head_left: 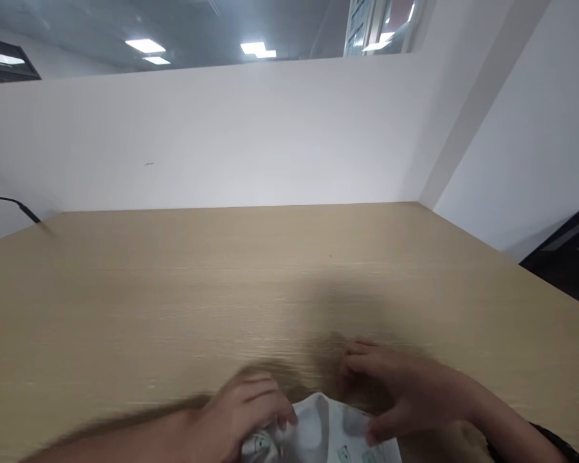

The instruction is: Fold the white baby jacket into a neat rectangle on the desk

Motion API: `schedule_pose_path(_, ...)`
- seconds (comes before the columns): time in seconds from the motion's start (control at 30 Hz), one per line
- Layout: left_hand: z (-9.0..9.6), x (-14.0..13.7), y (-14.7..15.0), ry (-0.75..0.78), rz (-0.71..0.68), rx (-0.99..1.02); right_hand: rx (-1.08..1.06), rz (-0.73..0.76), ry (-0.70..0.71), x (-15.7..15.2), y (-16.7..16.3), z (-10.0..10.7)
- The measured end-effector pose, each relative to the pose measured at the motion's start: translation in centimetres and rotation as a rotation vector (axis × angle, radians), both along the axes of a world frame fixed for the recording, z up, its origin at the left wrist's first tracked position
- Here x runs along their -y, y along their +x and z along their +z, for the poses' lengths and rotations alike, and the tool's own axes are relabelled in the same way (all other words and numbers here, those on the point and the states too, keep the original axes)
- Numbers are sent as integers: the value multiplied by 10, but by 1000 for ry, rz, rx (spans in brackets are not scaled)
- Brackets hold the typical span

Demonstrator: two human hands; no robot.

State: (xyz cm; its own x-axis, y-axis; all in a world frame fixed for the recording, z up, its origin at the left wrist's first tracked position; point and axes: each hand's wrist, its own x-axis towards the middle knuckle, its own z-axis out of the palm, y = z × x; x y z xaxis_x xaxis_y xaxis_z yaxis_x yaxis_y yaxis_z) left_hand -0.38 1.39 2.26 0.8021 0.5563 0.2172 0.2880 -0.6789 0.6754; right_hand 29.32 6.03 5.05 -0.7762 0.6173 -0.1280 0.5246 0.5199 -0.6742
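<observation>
A white cloth (pixel 313 431) with small greenish animal prints lies at the bottom edge of the head view, partly cut off by the frame. It is creased, with a raised fold near its middle. My left hand (pixel 248 408) has its fingers curled over the cloth's left part, where the fabric is bunched. On the other side is my right hand (pixel 398 386), its thumb apart from the bent fingers. That thumb lies over the cloth's right edge; whether it touches the fabric I cannot tell. The right fingers reach past the cloth, above the tabletop.
The hands work over a light wood table (pixel 197 289). White partition walls (pixel 251 135) rise behind it and along the right. A black cable (pixel 22 207) comes in at the left edge. A dark object (pixel 567 254) stands at the far right.
</observation>
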Motion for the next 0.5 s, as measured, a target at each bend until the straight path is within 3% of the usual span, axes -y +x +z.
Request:
schedule_pose_path(0.1,10,-13,-5,45,58,-124,67,-10,52,5,-5,-5)
schedule_pose_path(0.27,28,-27,-20,5,211,-514,59,-64,-31,11,-7,-7)
schedule_pose_path(0.37,36,-35,-27,-100,128,-576,-16,-179,-56,6,-4,-8)
schedule_pose_path(0.5,38,-44,-29,-221,-31,-481,-241,-292,-45,3,-1,-11)
